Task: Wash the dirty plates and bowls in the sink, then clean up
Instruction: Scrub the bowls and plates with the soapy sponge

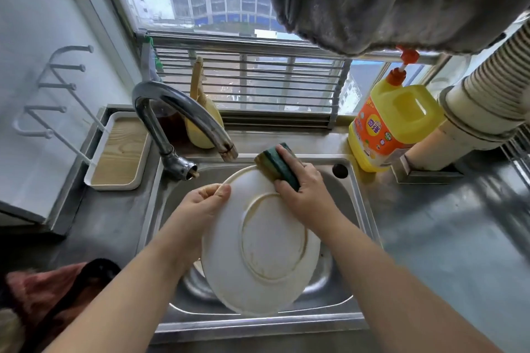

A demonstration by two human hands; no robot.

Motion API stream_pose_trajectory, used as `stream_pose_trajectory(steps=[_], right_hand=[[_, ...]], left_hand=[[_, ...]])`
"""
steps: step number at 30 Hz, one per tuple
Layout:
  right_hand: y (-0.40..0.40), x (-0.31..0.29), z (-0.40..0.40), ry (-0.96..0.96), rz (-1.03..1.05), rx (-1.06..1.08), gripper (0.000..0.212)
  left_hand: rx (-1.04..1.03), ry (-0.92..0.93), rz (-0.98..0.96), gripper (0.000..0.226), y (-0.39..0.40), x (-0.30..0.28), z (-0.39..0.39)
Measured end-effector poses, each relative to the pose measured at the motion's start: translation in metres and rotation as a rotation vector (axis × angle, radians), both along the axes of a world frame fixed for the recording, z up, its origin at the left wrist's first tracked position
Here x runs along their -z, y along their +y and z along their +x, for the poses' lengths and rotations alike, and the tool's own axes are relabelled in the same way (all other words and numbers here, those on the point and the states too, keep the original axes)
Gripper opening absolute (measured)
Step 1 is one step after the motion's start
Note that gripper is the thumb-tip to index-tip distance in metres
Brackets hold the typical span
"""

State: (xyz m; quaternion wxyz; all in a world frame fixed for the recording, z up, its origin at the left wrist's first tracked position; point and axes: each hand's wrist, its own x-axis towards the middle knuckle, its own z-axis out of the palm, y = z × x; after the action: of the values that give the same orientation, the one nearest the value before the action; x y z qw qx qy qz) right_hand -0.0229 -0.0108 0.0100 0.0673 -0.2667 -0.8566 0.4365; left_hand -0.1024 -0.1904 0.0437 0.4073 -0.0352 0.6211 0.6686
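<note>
Plate point(258, 252), 1, white, underside up: I held it tilted over the sink point(364, 195), left hand point(198, 206) gripping its left rim for steadiness, right hand point(304, 192) clasping the sponge point(275, 163) against its far edge to scrub.

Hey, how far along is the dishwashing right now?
Nothing visibly finished. In hand: the left hand holds a white plate over the sink while the right hand scrubs its stained underside with a sponge. Left: rinsing, since the faucet isn't running, then cleanup.
</note>
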Motion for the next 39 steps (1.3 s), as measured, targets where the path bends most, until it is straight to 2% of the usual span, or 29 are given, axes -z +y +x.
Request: stream_pose_trajectory(steps=[2, 5, 7, 9, 10, 12, 15, 16, 18, 20, 24, 26, 27, 30, 32, 34, 37, 39], right_hand=[[-0.034, -0.004, 0.007, -0.023, 0.228, -0.049, 0.060], [-0.077, -0.003, 0.025, 0.001, 0.322, -0.132, 0.062], [-0.058, 0.004, 0.015, -0.060, 0.383, -0.071, 0.061], [-0.027, 0.004, -0.002, -0.229, 0.301, 0.080, 0.056], [-0.023, 0.002, -0.005, -0.250, 0.245, 0.129, 0.055], [-0.044, -0.003, -0.001, -0.146, 0.214, 0.089, 0.057], [-0.073, -0.001, 0.016, 0.005, 0.311, -0.059, 0.060], [-0.061, 0.003, 0.010, -0.032, 0.282, -0.043, 0.059], [-0.027, 0.006, -0.009, -0.211, 0.097, 0.126, 0.056], [-0.021, 0.005, -0.012, -0.246, 0.010, 0.210, 0.056], [-0.078, -0.015, 0.007, -0.043, 0.176, -0.002, 0.061], [-0.067, -0.012, 0.001, -0.032, 0.238, -0.007, 0.064], [-0.051, -0.005, -0.009, -0.076, 0.189, 0.056, 0.062], [-0.004, 0.035, -0.021, -0.275, -0.234, 0.333, 0.054], [-0.002, 0.065, -0.007, -0.320, -0.457, 0.467, 0.057], [-0.018, 0.084, 0.013, -0.284, -0.708, 0.587, 0.053], [-0.042, 0.091, 0.026, -0.114, -1.154, 0.702, 0.035], [-0.040, 0.093, 0.023, 0.050, -1.216, 0.719, 0.037]], left_hand=[[-0.057, 0.018, 0.039, 0.019, 0.004, 0.004, 0.005], [-0.128, -0.031, 0.142, 0.021, 0.004, 0.006, 0.021], [-0.151, -0.004, 0.144, 0.024, 0.004, 0.008, 0.030], [-0.135, 0.063, 0.099, 0.022, 0.006, 0.008, 0.035], [-0.131, 0.088, 0.083, 0.021, 0.008, 0.008, 0.036], [-0.135, 0.108, 0.080, 0.020, 0.009, 0.006, 0.032], [-0.131, 0.118, 0.108, 0.020, 0.005, 0.005, 0.030], [-0.123, 0.132, 0.097, 0.019, 0.004, 0.006, 0.031], [-0.108, 0.174, 0.055, 0.017, 0.005, 0.009, 0.036], [-0.093, 0.227, 0.023, 0.017, 0.008, 0.011, 0.037], [-0.101, 0.273, 0.025, 0.017, 0.006, 0.012, 0.030], [-0.110, 0.266, 0.028, 0.018, 0.004, 0.011, 0.030], [-0.112, 0.269, 0.017, 0.018, 0.004, 0.010, 0.031], [-0.130, 0.296, -0.012, 0.020, 0.006, 0.006, 0.035], [-0.171, 0.306, -0.010, 0.020, 0.006, 0.004, 0.037], [-0.213, 0.324, -0.018, 0.021, 0.004, 0.003, 0.039], [-0.262, 0.347, -0.026, 0.021, 0.000, 0.006, 0.044], [-0.258, 0.326, -0.010, 0.019, -0.002, 0.007, 0.048]])
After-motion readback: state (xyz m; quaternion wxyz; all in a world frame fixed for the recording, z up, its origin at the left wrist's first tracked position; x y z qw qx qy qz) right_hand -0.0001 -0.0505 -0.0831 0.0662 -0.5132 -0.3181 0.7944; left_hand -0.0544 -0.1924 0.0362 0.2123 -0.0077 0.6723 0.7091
